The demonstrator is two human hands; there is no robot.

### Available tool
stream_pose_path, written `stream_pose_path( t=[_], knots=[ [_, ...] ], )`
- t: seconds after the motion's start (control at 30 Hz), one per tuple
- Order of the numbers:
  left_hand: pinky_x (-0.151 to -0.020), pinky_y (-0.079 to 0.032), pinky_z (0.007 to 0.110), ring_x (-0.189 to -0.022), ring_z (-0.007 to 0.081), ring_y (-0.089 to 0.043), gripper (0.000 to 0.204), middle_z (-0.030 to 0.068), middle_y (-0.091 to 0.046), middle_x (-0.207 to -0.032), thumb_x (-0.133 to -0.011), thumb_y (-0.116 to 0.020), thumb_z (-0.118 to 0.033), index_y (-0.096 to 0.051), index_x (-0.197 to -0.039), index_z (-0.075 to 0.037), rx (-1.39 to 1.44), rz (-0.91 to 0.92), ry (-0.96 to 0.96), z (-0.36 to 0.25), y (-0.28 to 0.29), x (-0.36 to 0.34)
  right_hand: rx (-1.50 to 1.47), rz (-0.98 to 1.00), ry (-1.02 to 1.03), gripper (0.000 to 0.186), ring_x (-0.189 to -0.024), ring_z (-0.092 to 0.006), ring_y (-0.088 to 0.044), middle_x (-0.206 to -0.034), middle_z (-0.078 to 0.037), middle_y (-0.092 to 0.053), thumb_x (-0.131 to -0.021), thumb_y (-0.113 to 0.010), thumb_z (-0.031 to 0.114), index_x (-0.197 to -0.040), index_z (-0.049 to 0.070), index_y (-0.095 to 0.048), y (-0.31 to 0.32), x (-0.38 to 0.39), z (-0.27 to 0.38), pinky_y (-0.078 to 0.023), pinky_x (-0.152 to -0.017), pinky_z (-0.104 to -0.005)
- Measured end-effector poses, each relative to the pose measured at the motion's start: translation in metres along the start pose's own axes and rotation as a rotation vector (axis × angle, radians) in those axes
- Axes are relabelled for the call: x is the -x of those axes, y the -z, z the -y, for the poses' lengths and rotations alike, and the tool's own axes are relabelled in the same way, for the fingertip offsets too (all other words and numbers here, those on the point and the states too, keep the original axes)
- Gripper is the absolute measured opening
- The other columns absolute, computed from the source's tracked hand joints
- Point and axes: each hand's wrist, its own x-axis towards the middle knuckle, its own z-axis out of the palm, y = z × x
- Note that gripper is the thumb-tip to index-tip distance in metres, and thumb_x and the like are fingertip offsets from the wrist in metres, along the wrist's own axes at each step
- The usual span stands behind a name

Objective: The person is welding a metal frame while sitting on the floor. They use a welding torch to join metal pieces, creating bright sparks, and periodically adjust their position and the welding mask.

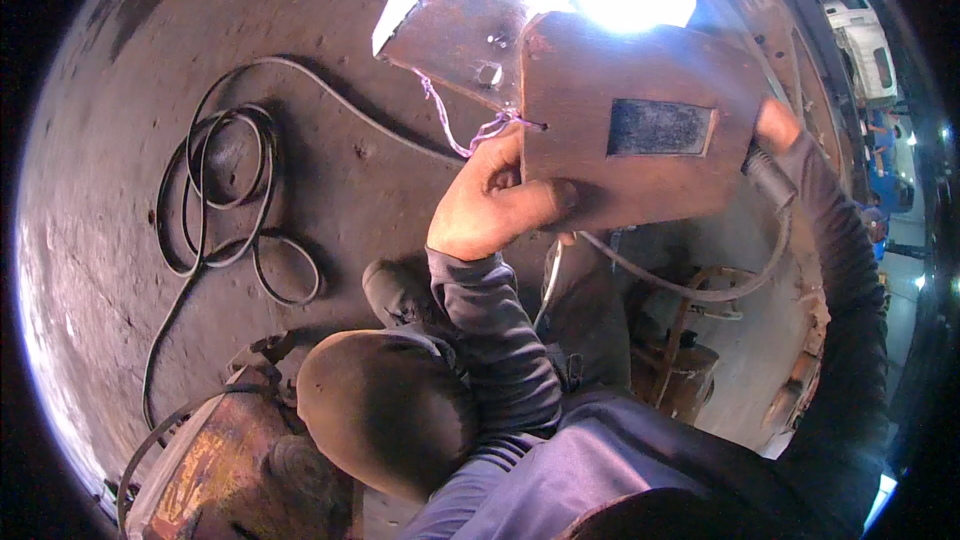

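Observation:
My left hand (502, 195) grips the lower left edge of a brown hand-held welding shield (570, 70), its thumb lying over the front. A dark rectangular window (660, 127) is set in the shield, and a purple-and-white string (433, 100) is tied at its left edge. My right hand (778, 127) is mostly hidden behind the shield's right edge. It is closed round a welding electrode holder, whose dark handle end (768, 178) shows below it. Beyond the shield stands a rusty metal box-shaped workpiece (455, 30) with holes. Intense white light glares above the shield and hides what lies there.
A black cable (270, 155) lies in loops on the dark floor (110, 200) at left. Another cable (720, 295) hangs from the holder. A worn painted metal piece (215, 460) stands at lower left, near my knee (380, 410). Rusty metal parts (685, 370) lie at right.

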Motion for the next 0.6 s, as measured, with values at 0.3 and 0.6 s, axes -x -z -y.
stream_pose_path(
  t=[0.3, 0.6],
  knots=[
    [-0.068, -0.060, 0.033, -0.083, 0.0202, -0.069, 0.035, 0.0110, -0.068, -0.103, -0.085, -0.070, 0.002, -0.061, -0.118, 0.005, 0.039, 0.023, 0.002, 0.003, 0.005, 0.002, -0.011, 0.017, -0.012, 0.043, -0.100, -0.0302, -0.063, -0.117, -0.020, -0.064, -0.092, -0.062, 0.021, -0.129, -0.002, -0.059, 0.002, -0.008, 0.002, -0.050, -0.089, -0.0378],
    [-0.076, -0.056, 0.030, -0.088, 0.0135, -0.065, 0.036, 0.0051, -0.068, -0.103, -0.083, -0.071, -0.002, -0.063, -0.118, 0.002, -0.024, -0.009, 0.014, 0.002, 0.005, 0.003, -0.015, 0.020, -0.003, 0.045, -0.101, -0.0287, -0.061, -0.118, -0.019, -0.064, -0.093, -0.062, 0.021, -0.131, -0.002, -0.058, 0.008, -0.017, 0.000, -0.049, -0.089, -0.0375]
  ],
)
